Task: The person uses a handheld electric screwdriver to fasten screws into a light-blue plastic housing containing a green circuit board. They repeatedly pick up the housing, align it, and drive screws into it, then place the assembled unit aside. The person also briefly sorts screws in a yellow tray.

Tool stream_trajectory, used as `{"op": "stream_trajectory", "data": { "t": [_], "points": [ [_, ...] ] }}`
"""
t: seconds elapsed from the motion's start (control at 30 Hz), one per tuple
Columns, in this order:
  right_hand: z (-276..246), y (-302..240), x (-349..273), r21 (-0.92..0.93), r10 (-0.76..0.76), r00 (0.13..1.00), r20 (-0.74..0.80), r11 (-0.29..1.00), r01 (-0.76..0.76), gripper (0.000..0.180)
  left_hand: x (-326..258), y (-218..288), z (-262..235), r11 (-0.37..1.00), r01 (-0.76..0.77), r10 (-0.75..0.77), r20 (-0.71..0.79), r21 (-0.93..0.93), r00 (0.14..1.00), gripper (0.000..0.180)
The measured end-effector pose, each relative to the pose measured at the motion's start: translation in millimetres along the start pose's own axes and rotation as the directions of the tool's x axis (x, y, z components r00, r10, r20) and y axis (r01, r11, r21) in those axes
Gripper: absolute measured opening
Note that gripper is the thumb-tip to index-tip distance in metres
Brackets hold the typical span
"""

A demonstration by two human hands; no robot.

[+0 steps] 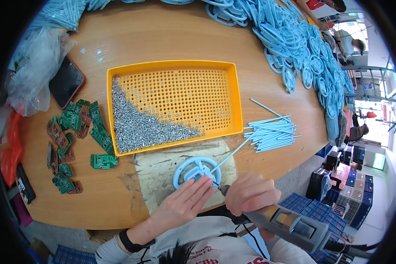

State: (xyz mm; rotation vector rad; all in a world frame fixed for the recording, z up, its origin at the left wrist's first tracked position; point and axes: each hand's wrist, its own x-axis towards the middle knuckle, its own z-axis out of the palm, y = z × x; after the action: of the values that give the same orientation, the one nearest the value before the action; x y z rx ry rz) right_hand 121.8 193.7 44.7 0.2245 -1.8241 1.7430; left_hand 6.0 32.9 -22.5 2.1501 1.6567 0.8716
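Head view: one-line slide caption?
Left hand on a blue plastic part, right hand aiming a power screwdriver at it, yellow tray of screws beyond.

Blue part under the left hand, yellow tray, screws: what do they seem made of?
Blue part: likely moulded plastic, satin, from its even colour and smooth edges. Yellow tray: probably plastic too, slightly glossy, with regular moulded holes. Screws: bright metal by their silvery glints; which metal is unclear.

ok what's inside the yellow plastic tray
In the yellow plastic tray, a heap of small silver screws fills the near-left corner; the perforated floor shows across the rest. Whatever lies beneath the heap's top layer is covered.
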Motion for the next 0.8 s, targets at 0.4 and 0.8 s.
{"op": "stream_trajectory", "data": {
  "t": [0.4,0.8],
  "points": [
    [-18,-16,28,0.091,0.028,0.999,-0.032,0.996,-0.025,0.057,-2,-2,2,1.000,0.006,-0.005,0.013,-0.013,1.000,0.038],
    [-61,42,39,-0.343,-0.188,0.902,-0.388,0.938,0.048,0.076,4,-3,-3,0.999,0.011,-0.010,-0.025,0.030,1.000,0.027]
  ]
}}
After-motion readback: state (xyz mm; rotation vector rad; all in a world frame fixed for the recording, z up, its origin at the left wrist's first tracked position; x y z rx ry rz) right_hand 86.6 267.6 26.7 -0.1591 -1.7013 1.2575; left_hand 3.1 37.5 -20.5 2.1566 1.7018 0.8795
